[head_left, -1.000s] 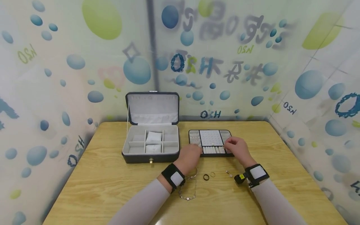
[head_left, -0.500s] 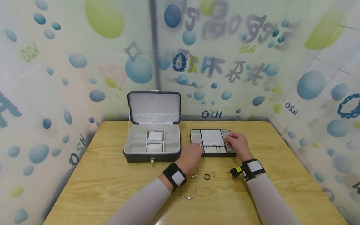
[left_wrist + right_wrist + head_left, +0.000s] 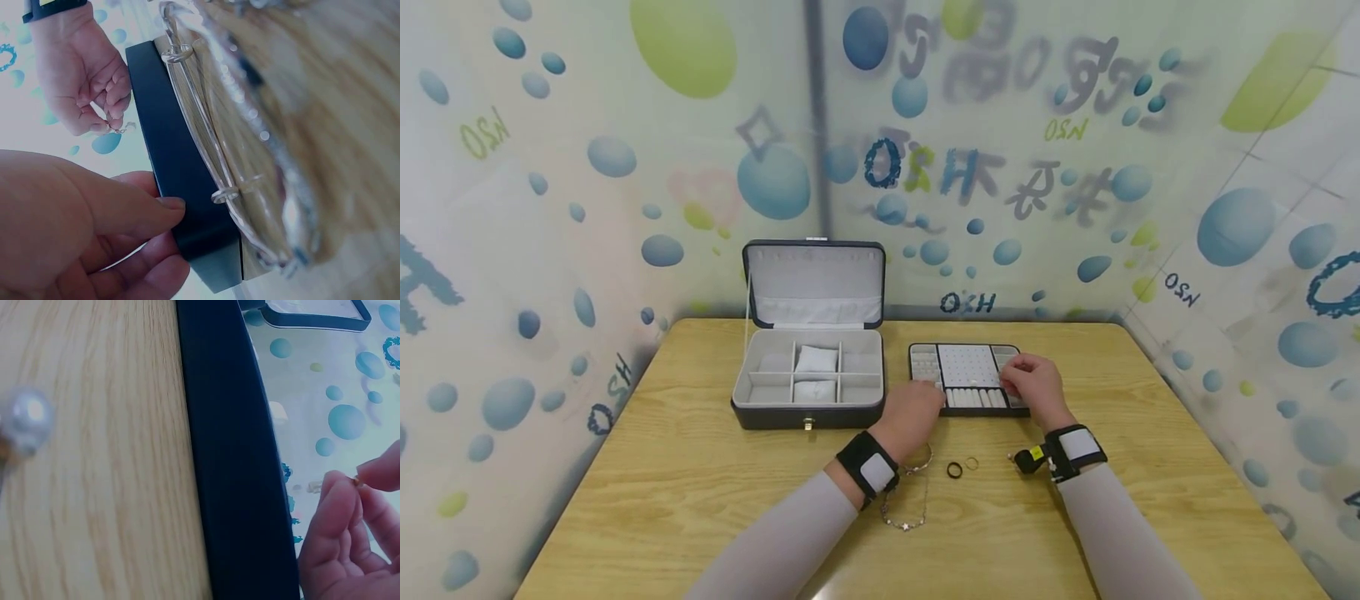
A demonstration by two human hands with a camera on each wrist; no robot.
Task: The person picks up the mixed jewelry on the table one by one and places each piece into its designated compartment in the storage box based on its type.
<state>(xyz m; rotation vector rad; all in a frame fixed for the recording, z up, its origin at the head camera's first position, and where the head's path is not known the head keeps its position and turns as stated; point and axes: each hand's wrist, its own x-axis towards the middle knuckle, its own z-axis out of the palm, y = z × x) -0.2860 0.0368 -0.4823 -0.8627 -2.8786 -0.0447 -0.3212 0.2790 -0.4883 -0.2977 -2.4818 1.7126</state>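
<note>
A jewelry tray (image 3: 966, 364) with a dotted white panel and ring rolls lies on the table. At its front left corner, my left hand (image 3: 912, 412) grips the edge; in the left wrist view the thumb (image 3: 159, 209) lies on the dark front wall. My right hand (image 3: 1037, 390) is over the tray's right side. Its thumb and fingertips pinch a tiny gold earring (image 3: 119, 129) with a pale end, seen in the left wrist view. A silver bangle (image 3: 275, 144) lies on the table close below my left hand.
Left of the tray stands an open jewelry box (image 3: 808, 417) with two cushions (image 3: 816, 360). In front lie a black ring (image 3: 954, 470), a gold ring (image 3: 972, 463) and a star chain (image 3: 905, 526). A pearl piece (image 3: 28, 419) lies near my right wrist.
My right wrist has shifted slightly left, and its camera now partly covers the pearl piece in the head view. My left hand stays on the tray. The head view has drifted a little.
</note>
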